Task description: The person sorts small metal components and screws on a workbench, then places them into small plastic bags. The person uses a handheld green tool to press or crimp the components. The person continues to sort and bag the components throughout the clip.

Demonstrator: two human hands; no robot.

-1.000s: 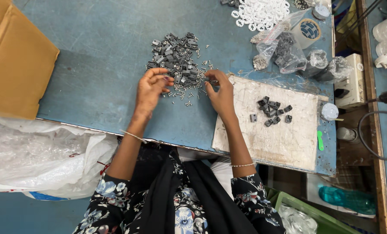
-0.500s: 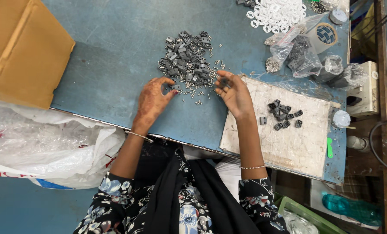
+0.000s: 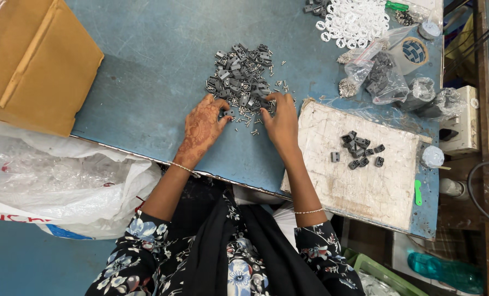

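Even, fairly bright light falls from above, with no harsh shadows; the hands cast only faint soft shade on the blue table (image 3: pixel 146 77). The clear plastic sheeting (image 3: pixel 53 181) at near left shows pale glare, and the white rings (image 3: pixel 354 22) at far right look slightly washed out. Focus is sharp at the centre. Wide-angle distortion bends lines at the right edge.

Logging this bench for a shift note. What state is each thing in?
Left hand: fingertips in the grey parts pile.
Right hand: fingertips at the pile's edge.
Pile: loose, spread out.
Cardboard box: flaps shut.
Board: holds a small cluster.
White rings: heaped loose.
Green bottle: lying down.
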